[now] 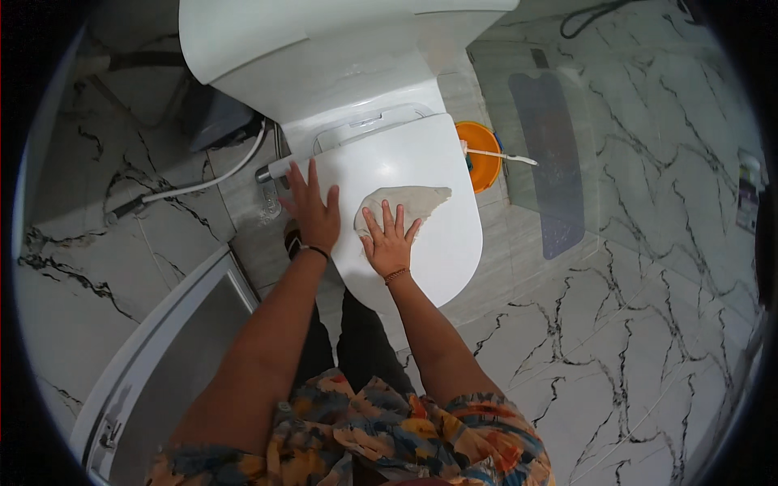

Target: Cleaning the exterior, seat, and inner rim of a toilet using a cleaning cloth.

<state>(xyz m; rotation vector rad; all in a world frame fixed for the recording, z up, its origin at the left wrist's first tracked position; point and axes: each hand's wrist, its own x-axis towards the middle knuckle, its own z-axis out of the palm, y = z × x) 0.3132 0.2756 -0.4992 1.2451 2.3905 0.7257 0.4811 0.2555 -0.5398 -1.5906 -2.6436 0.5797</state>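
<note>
A white toilet lid [389, 158] is lowered in front of me. On it lies a beige cloth [409, 197], spread flat with a ragged right edge. My right hand [391, 239] presses on the cloth with its fingers spread. Over the lid's left edge, my left hand [314, 212] is open with fingers apart and nothing in it. I cannot tell whether that hand touches the lid. A spray nozzle [274, 170] with a metal end sits just beside its fingertips.
Behind the lid stands the white cistern [324, 73]. An orange bucket [484, 174] with a white-handled brush [506, 157] is at the right, near a grey mat [551, 162]. A white hose [235, 166] runs along the left wall. A white-framed door [154, 324] is at lower left.
</note>
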